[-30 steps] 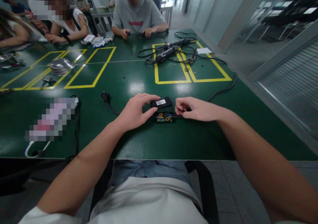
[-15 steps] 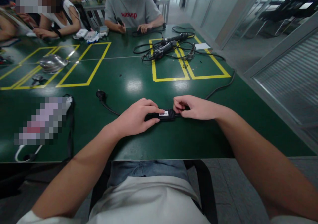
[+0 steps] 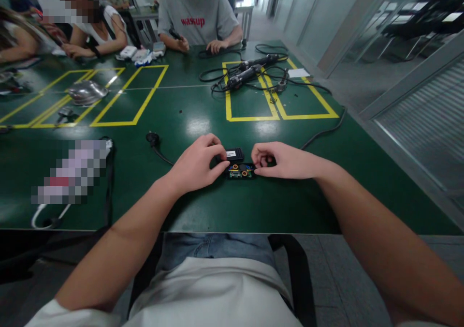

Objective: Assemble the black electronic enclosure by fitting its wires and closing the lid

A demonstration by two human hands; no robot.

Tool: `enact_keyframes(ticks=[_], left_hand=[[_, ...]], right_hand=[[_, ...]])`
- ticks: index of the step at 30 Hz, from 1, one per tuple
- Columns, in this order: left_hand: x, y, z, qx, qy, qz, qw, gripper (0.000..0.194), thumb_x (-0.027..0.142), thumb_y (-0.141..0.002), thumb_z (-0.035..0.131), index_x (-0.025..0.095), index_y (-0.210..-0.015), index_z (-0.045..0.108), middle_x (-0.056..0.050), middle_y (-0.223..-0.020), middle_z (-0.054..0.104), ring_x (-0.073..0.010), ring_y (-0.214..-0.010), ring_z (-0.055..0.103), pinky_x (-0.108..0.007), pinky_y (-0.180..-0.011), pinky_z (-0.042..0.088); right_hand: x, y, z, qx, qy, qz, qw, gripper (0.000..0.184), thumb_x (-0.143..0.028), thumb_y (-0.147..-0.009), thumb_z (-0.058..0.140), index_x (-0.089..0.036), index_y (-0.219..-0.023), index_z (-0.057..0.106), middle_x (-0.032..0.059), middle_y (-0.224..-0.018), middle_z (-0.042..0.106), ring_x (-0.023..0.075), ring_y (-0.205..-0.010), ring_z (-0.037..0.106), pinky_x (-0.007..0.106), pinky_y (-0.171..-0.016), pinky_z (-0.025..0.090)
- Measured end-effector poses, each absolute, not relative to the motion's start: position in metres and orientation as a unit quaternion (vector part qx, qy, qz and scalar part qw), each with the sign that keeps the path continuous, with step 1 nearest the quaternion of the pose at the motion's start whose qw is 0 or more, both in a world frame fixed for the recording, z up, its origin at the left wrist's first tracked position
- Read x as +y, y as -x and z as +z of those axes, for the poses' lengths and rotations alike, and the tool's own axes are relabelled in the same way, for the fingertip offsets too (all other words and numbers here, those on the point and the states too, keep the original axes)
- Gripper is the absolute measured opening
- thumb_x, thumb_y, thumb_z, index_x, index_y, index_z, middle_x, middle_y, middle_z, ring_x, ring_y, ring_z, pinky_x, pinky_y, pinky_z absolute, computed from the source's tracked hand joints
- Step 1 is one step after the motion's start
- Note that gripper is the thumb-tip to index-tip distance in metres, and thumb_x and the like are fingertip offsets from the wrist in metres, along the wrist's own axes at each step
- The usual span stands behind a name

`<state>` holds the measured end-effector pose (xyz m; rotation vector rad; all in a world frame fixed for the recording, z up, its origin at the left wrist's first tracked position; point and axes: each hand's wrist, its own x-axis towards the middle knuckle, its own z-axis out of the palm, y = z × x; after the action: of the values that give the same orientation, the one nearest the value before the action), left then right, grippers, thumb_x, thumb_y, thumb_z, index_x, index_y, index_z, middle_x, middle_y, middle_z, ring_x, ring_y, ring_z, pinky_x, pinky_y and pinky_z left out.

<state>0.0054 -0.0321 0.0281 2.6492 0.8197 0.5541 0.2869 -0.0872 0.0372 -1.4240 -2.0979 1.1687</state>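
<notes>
My left hand [image 3: 197,165] grips a black plastic cover [image 3: 237,153] with a white label between thumb and fingers, held just behind the lower half of its case. That lower half [image 3: 232,177] lies on the table, showing a circuit board [image 3: 241,170] with copper-coloured ring coils and small wires. At its right end my right hand [image 3: 279,160] is closed, with thumb and forefinger pinched where the cable joins the case; the fingers hide the pinched part. A black cable [image 3: 319,132] runs away behind the right wrist. Left of my left hand lies a plug [image 3: 152,139] on its cord.
On the green table [image 3: 203,211], black corded tools [image 3: 244,77] lie across yellow tape frames. A metal bowl-like part [image 3: 87,93] is at the left. Nearer stands a blurred-out pinkish object [image 3: 72,170] with a strap. Other people sit across the table, one in a grey shirt [image 3: 197,7].
The labelled cover has come off the case and moved back in my left hand, exposing the circuit board. My right hand stays at the case's right end. The view has shifted slightly.
</notes>
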Motion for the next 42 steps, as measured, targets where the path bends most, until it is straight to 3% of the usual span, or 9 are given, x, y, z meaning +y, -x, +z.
enact_keyframes(ticks=[3, 6, 15, 20, 29, 32, 36, 42], left_hand=[[-0.034, -0.004, 0.033, 0.267, -0.931, 0.151, 0.197, 0.011, 0.03, -0.099, 0.074, 0.02, -0.094, 0.072, -0.005, -0.097, 0.069, -0.0203, -0.084, 0.066, -0.034, -0.079, 0.052], [-0.034, -0.004, 0.034, 0.263, -0.93, 0.13, 0.222, 0.011, 0.023, -0.097, 0.075, 0.02, -0.088, 0.069, 0.0, -0.083, 0.066, -0.016, -0.071, 0.061, -0.03, -0.071, 0.046], [-0.036, -0.002, 0.036, 0.273, -0.901, 0.203, 0.27, 0.012, 0.025, -0.097, 0.073, 0.019, -0.087, 0.072, 0.0, -0.082, 0.071, -0.0147, -0.07, 0.062, -0.028, -0.071, 0.048], [-0.033, -0.003, 0.034, 0.265, -0.911, 0.154, 0.274, 0.011, 0.022, -0.096, 0.075, 0.019, -0.085, 0.073, 0.001, -0.079, 0.07, -0.0143, -0.069, 0.062, -0.027, -0.069, 0.045], [-0.032, -0.003, 0.033, 0.258, -0.92, 0.146, 0.255, 0.008, 0.022, -0.096, 0.074, 0.019, -0.089, 0.074, -0.002, -0.089, 0.072, -0.017, -0.077, 0.067, -0.03, -0.077, 0.052], [-0.033, -0.004, 0.031, 0.248, -0.925, 0.181, 0.224, 0.012, 0.025, -0.101, 0.069, 0.02, -0.1, 0.08, -0.009, -0.114, 0.076, -0.0241, -0.105, 0.074, -0.04, -0.099, 0.059], [-0.028, -0.008, 0.021, 0.288, -0.917, 0.217, 0.169, 0.031, 0.024, -0.108, 0.06, 0.025, -0.131, 0.082, -0.013, -0.149, 0.072, -0.0308, -0.137, 0.067, -0.055, -0.121, 0.052], [-0.025, -0.009, 0.018, 0.322, -0.909, 0.193, 0.179, 0.034, 0.026, -0.104, 0.07, 0.022, -0.136, 0.08, -0.011, -0.13, 0.082, -0.0293, -0.12, 0.073, -0.05, -0.113, 0.057]], right_hand=[[-0.087, -0.285, 0.038, -0.747, 0.503, 0.401, 0.167, 0.023, -0.043, -0.081, 0.075, -0.023, -0.087, 0.065, 0.0009, -0.081, 0.066, 0.0183, -0.074, 0.058, 0.033, -0.069, 0.047], [-0.086, -0.284, 0.037, -0.742, 0.517, 0.393, 0.166, 0.022, -0.043, -0.081, 0.076, -0.023, -0.085, 0.068, 0.0001, -0.076, 0.066, 0.0173, -0.07, 0.058, 0.032, -0.066, 0.045], [-0.09, -0.286, 0.041, -0.723, 0.522, 0.404, 0.204, 0.026, -0.046, -0.08, 0.078, -0.024, -0.082, 0.064, -0.0014, -0.073, 0.063, 0.0169, -0.069, 0.057, 0.031, -0.064, 0.045], [-0.089, -0.288, 0.04, -0.729, 0.522, 0.411, 0.165, 0.029, -0.05, -0.082, 0.078, -0.023, -0.082, 0.068, -0.0014, -0.072, 0.063, 0.0164, -0.067, 0.055, 0.032, -0.062, 0.042], [-0.087, -0.288, 0.038, -0.737, 0.522, 0.403, 0.151, 0.026, -0.047, -0.083, 0.079, -0.023, -0.084, 0.068, 0.0001, -0.075, 0.066, 0.0182, -0.07, 0.059, 0.033, -0.065, 0.045], [-0.088, -0.289, 0.039, -0.741, 0.517, 0.399, 0.153, 0.026, -0.045, -0.081, 0.08, -0.024, -0.086, 0.066, 0.0007, -0.079, 0.067, 0.0189, -0.073, 0.059, 0.034, -0.068, 0.047], [-0.088, -0.291, 0.04, -0.744, 0.512, 0.402, 0.153, 0.028, -0.044, -0.08, 0.081, -0.025, -0.085, 0.06, 0.0005, -0.08, 0.065, 0.0192, -0.074, 0.057, 0.034, -0.069, 0.046], [-0.088, -0.291, 0.04, -0.746, 0.501, 0.412, 0.153, 0.029, -0.039, -0.08, 0.079, -0.026, -0.087, 0.054, 0.0022, -0.088, 0.067, 0.0199, -0.079, 0.057, 0.036, -0.073, 0.049]])
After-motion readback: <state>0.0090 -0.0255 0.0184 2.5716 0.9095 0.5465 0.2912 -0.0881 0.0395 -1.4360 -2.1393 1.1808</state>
